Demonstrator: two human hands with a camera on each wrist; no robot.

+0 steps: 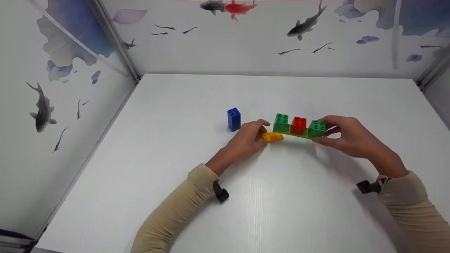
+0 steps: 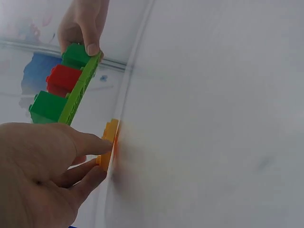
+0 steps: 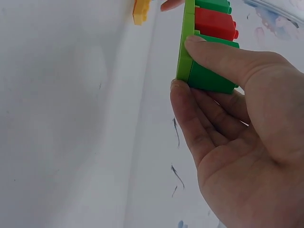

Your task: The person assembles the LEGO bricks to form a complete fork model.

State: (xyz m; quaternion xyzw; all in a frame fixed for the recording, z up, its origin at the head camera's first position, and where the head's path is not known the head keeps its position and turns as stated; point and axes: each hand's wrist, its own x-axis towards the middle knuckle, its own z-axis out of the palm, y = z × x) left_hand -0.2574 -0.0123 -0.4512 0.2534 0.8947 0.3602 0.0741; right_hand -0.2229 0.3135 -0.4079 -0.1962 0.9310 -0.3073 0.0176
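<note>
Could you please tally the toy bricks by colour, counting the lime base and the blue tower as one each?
Dark-green plastic blocks: 2
Red plastic block: 1
Lime plastic base strip: 1
Flat yellow plastic brick: 1
Tall blue plastic tower: 1
Total: 6

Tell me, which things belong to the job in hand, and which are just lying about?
Likely in the job:
lime strip, held
two green blocks and a red block on it
yellow block, pinched

Apparently just lying about:
blue block, standing apart on the table
</note>
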